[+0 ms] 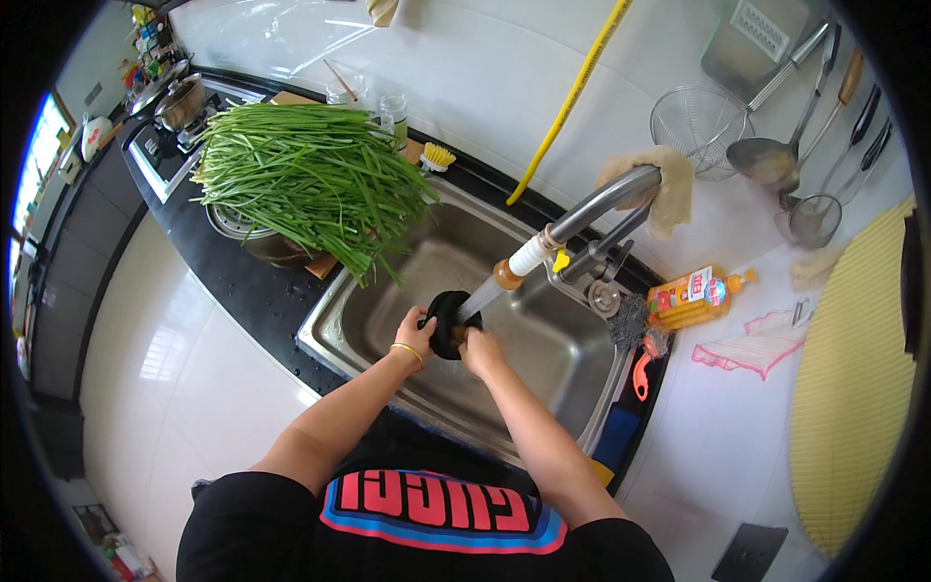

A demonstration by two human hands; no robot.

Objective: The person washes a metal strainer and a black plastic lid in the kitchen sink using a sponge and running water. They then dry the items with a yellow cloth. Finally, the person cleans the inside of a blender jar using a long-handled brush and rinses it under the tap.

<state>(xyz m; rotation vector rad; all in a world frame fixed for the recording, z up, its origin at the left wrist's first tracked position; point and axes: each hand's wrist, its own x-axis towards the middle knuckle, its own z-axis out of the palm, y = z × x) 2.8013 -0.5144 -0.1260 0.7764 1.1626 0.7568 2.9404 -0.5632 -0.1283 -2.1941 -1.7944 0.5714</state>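
Over the stainless steel sink (538, 356), my left hand (416, 332) grips the left edge of a small round black vessel (445, 320), perhaps a bowl or pot. Water from the faucet (611, 200) runs into it. My right hand (480, 351) is at the vessel's right edge, its fingers partly hidden; whether it grips the rim or something inside cannot be told. Something yellowish-brown shows near those fingertips. A gold-coloured bangle circles my left wrist.
A large heap of long green leafy stalks (305, 174) lies left of the sink, partly over its corner. A yellow-bristled brush (438, 156) stands behind. Dish soap (691, 297), a steel scourer (629, 321) and an orange-handled brush (641, 375) lie at the right. Utensils hang on the wall.
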